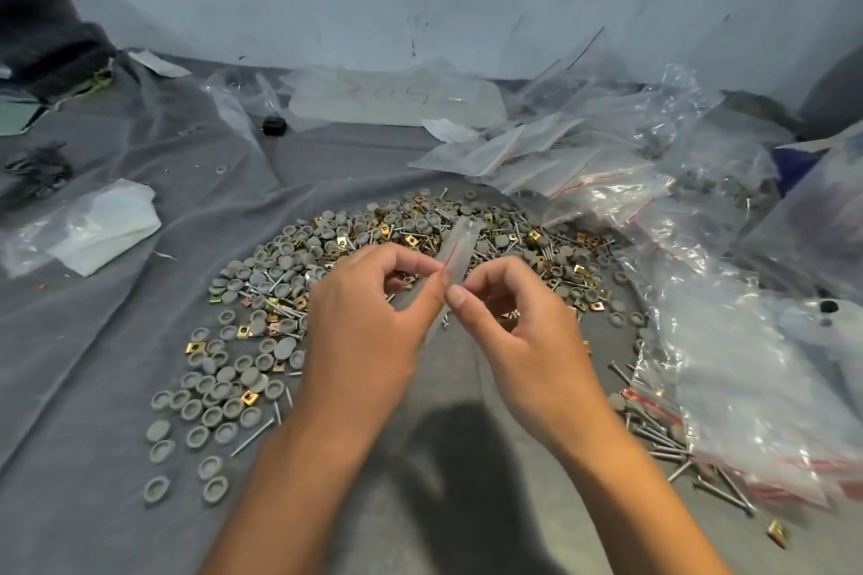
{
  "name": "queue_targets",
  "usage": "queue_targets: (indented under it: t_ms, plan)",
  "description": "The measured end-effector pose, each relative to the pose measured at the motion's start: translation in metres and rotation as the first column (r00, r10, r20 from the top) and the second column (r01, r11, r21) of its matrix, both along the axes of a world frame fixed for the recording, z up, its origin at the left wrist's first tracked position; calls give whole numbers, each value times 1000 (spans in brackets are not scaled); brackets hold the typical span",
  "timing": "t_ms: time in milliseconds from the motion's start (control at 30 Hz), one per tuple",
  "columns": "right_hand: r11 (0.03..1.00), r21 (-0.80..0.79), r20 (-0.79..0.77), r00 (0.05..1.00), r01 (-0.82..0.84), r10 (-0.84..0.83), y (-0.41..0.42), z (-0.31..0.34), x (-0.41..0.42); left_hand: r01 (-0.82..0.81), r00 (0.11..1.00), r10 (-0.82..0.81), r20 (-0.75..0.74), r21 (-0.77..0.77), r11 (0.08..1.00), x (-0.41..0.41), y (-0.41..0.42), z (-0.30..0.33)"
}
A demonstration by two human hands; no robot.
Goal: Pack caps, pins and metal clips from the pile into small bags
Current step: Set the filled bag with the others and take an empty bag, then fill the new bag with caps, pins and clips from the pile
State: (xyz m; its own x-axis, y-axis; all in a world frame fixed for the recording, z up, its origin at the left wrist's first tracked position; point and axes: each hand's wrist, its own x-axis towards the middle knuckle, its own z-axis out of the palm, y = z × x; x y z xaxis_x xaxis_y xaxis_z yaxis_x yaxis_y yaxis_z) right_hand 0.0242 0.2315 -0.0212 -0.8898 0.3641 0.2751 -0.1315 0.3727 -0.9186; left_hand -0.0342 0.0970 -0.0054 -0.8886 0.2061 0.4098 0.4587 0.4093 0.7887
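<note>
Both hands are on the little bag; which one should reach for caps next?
Probably the left hand: the loose grey round caps lie on its side, while the right hand can hold the small clear red-striped bag.

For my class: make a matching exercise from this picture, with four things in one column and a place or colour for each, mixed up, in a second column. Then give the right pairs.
Things
1. small bag
2. caps
3. metal clips
4. pile of bags

Places and colours
A. gold, square
B. far right of the cloth, near the wall
C. grey, round
D. pinched between the left hand and the right hand

Pairs: 1-D, 2-C, 3-A, 4-B
</note>
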Motion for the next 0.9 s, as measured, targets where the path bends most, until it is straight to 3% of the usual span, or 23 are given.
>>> queue_targets:
  t_ms: [67,233,467,533,667,733,833,900]
  plan:
    - [995,-71,31,997,-64,66,-4,1,-1,-5,1000,5,-2,-49,999,-2,0,-1]
    - [971,-233,58,996,-49,64,-4,1,-8,25,1000,-24,9,-124,992,-1,0,-4]
    - [977,-179,86,987,-115,132,11,8,-5,185,914,-231,332,167,969,-9,-10,-2]
    - [987,-121,97,988,-104,116,15,8,-3,137,937,-171,305,128,982,-12,-16,-2]
    - [990,141,94,995,11,-24,18,2,0,-100,994,99,37,22,995,-9,-23,-3]
    - [966,242,106,987,94,-123,34,1,0,-138,990,138,-39,12,990,-7,-24,-2]
    - [903,402,297,912,148,-282,73,-1,3,-129,988,121,-98,-86,988,-9,-27,-4]
    - [874,486,500,817,10,-287,85,-10,4,-84,990,65,-128,-150,985,-11,-28,-3]
